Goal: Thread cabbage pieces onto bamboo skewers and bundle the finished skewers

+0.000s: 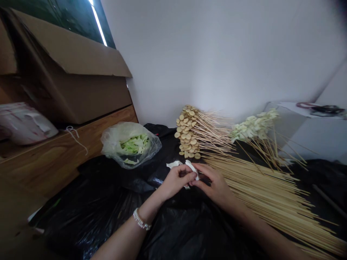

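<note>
L hand [176, 181] pinches white strip [192, 168]; R hand [214, 184] touches it, can't tell if clamped; skewered discs [186, 135] ctr; loose sticks [268, 195] lower R; greens [135, 143] in bag [108, 140] mid-L.

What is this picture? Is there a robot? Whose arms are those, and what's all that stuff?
There's no robot here. A person wears a camera on their head, looking forward and down, so you see their own bare arms.

The left hand, the one with a bracelet on its wrist, pinches a white piece. The right hand has its fingers close around it too, but I can't tell how firmly, or what the piece is.

Black plastic covers the surface. On the left is a clear bag with green leaf pieces. Past the hands lie sticks with round slices on their ends. Farther right are sticks with pale leafy pieces, and nearer, many bare sticks.
</note>
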A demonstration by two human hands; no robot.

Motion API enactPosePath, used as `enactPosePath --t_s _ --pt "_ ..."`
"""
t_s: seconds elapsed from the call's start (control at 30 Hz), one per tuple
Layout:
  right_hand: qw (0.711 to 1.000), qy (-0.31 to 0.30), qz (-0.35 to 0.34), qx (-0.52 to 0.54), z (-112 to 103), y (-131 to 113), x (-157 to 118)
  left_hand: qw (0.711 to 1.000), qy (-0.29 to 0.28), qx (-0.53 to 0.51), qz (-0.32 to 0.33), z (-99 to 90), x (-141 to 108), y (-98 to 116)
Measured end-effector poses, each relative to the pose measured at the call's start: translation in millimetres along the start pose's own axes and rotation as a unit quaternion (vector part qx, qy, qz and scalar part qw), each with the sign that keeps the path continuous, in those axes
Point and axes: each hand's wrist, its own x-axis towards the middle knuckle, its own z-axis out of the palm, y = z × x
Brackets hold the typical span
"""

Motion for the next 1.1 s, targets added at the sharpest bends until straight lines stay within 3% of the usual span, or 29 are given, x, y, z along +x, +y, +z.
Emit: enactPosePath --t_s 0.2,0.57,0.77,0.93,1.1 --pt "1.000 0.009 0.006 0.001 0.7 6.4 -1.6 1.000 -0.013 -0.015 0.002 -3.2 0.3 1.3" --pt "0.994 0.003 0.052 0.098 -0.6 1.9 0.8 0.999 -0.031 -0.007 0.024 -5.9 -0.8 -0.6" --pt "0.997 0.010 0.037 0.059 -2.2 0.5 0.8 0.999 -0.028 -0.019 0.015 -4.4 -2.4 4.4" --pt "1.000 0.018 0.010 -0.002 -3.3 2.4 0.4 0.995 0.019 -0.093 -0.035 -3.2 -1.3 5.6" --pt "0.999 -0.015 0.012 -0.031 -3.3 0.7 0.0 0.990 0.038 -0.125 -0.047 -2.8 -0.5 4.2"
